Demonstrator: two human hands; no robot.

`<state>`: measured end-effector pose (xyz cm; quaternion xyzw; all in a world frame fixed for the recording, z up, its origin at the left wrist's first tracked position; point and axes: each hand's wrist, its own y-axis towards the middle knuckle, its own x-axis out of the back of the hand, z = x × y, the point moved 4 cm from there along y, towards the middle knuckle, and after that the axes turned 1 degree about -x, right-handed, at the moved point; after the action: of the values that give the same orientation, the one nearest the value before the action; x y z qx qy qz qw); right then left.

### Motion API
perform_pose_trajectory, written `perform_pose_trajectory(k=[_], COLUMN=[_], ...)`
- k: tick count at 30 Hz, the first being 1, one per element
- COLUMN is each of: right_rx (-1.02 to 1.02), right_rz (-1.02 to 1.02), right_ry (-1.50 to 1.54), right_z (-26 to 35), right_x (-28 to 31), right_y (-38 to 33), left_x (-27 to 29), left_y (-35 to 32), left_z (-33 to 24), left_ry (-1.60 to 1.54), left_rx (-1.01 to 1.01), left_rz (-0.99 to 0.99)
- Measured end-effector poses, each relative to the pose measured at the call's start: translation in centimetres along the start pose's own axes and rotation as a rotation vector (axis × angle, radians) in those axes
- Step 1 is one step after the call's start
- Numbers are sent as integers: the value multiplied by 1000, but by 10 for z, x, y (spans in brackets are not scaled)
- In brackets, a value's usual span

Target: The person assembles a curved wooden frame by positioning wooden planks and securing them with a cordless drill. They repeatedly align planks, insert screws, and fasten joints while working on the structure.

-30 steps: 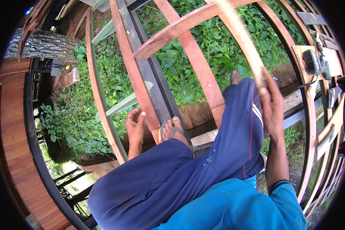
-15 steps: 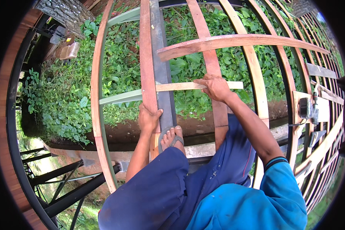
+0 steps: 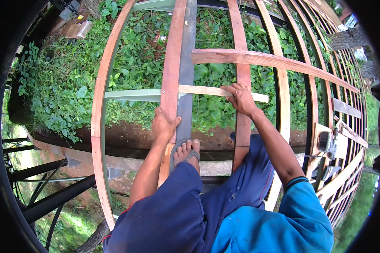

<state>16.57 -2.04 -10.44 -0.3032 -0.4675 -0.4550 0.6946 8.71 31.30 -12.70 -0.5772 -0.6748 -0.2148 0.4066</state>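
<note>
My left hand (image 3: pixel 165 125) is closed around a reddish wooden plank (image 3: pixel 173 63) that runs away from me, its thumb over the right edge. In my right hand (image 3: pixel 242 99) is a pale wooden strip (image 3: pixel 207 90), lying crosswise with its left end at the plank's right edge. The strip passes over a dark beam (image 3: pixel 185 114) and reaches another lengthwise plank (image 3: pixel 242 76). To the left, a green-painted crosspiece (image 3: pixel 133 95) lines up roughly with the strip. My foot in a grey flip-flop (image 3: pixel 185 152) rests on the dark beam, close to my left hand.
A longer reddish board (image 3: pixel 274 62) lies across the planks ahead. At the right, a power tool (image 3: pixel 328 141) sits on a wooden board among several slats. Leafy plants and soil show below through the open frame. Black metal supports (image 3: pixel 50 198) stand at the lower left.
The whole view has shifted and turned slightly, showing more at the right. Both hands keep their holds on the plank and the strip, with little movement between them.
</note>
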Motion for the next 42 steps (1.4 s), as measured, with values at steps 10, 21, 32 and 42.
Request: perform_pose_trajectory(k=[10, 21, 32, 42], right_rx=[21, 120, -117, -331], right_rz=[76, 240, 289, 177], right_ry=[-48, 92, 360, 517], right_z=[4, 10, 62, 105], right_x=[-6, -43, -44, -81], right_y=[8, 38, 6, -25], left_x=[1, -1, 3, 1], left_y=[1, 2, 2, 2], left_z=[1, 4, -1, -2], left_ry=[-31, -65, -68, -66], left_rx=[43, 44, 73, 17], left_rz=[34, 12, 36, 19])
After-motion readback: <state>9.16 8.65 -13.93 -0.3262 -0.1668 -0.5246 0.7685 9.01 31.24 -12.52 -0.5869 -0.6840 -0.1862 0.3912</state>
